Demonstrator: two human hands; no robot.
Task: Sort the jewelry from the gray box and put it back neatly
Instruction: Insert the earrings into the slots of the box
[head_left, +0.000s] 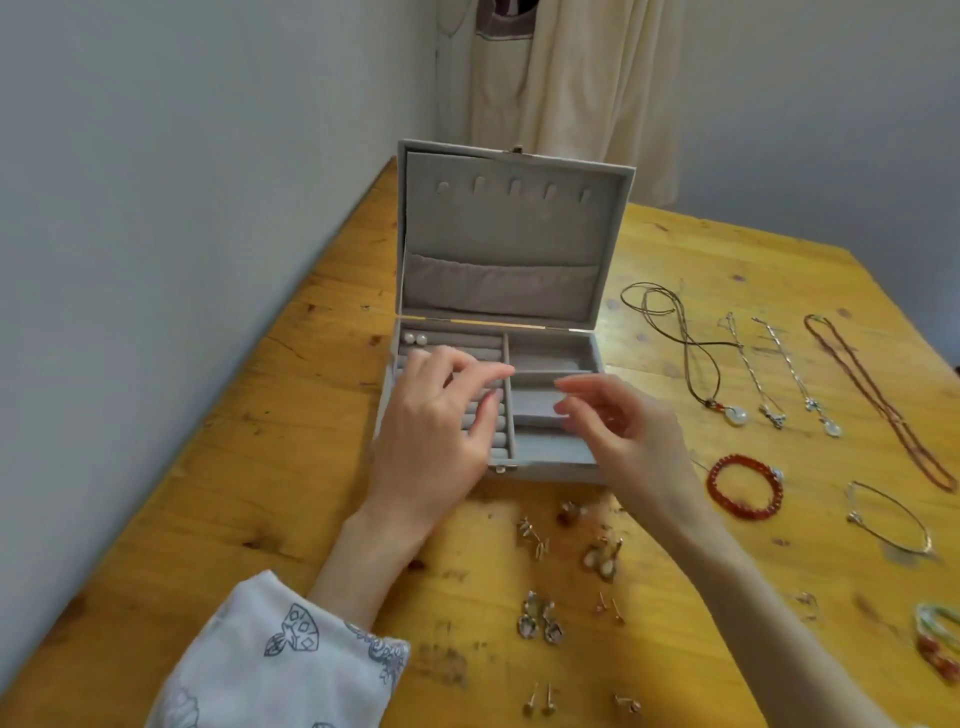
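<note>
I start at the left, where my left hand (431, 415) rests over the soft rolls (480, 410) in the left half of the gray box (514, 239). Its fingers are loosely bent, with the thumb and first finger pointing right. It may be pinching something tiny, but I cannot tell. Just past it, at the far left corner of the rolls, two pearl studs (415, 339) already sit in place.

The lid stands open, and the right half of the box has bare little trays (548, 400). My right hand (623, 421) hovers above those trays with its fingers curled, fingertips near the left hand's. It does not seem to hold anything, but a small stud could hide there.

Near me, on the wooden table (291, 467), the earrings (540, 616) lie in pairs. Farther right are a red bead bracelet (744, 486), a thin bangle (889, 517) and a row of necklaces (779, 364) laid out straight.

I think the job has only just begun, because almost all the jewelry is still outside.

What could go wrong? A tiny stud could slip and roll off the table. My sleeve (291, 660) could sweep across the pairs and mix them up. The long chains could tangle if I grab two at once.
</note>
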